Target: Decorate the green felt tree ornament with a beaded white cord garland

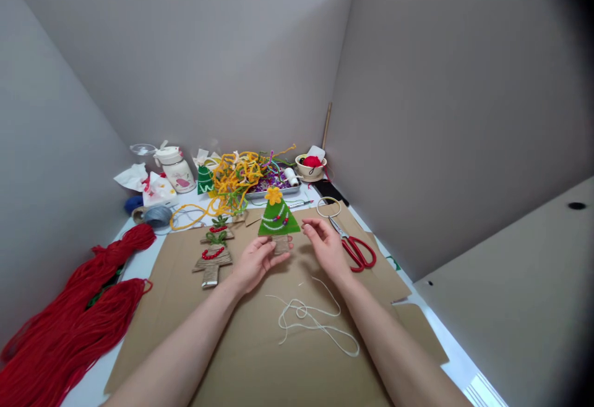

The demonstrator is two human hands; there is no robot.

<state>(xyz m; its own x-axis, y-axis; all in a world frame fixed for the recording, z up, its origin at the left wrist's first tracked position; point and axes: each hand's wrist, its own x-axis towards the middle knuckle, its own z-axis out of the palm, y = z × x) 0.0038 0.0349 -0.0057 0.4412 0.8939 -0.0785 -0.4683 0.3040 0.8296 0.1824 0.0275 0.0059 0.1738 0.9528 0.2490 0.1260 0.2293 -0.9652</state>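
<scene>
My left hand (254,262) grips the brown trunk of a green felt tree ornament (277,218) that has a yellow flower on top and bead strings across it. It holds the tree upright above a sheet of brown cardboard (260,357). My right hand (325,246) is just right of the tree, fingers curled in a pinch near its lower right corner; what it pinches is too small to see. A loose white string (310,320) lies on the cardboard between my forearms.
Red-handled scissors (355,247) and a metal ring (328,206) lie right of my hands. A twine-wrapped tree ornament (213,252) lies to the left, red yarn bundles (78,320) further left. Pipe cleaners (236,178), a tray, a bowl (310,167) and a jar (176,169) crowd the back. Grey walls enclose the table.
</scene>
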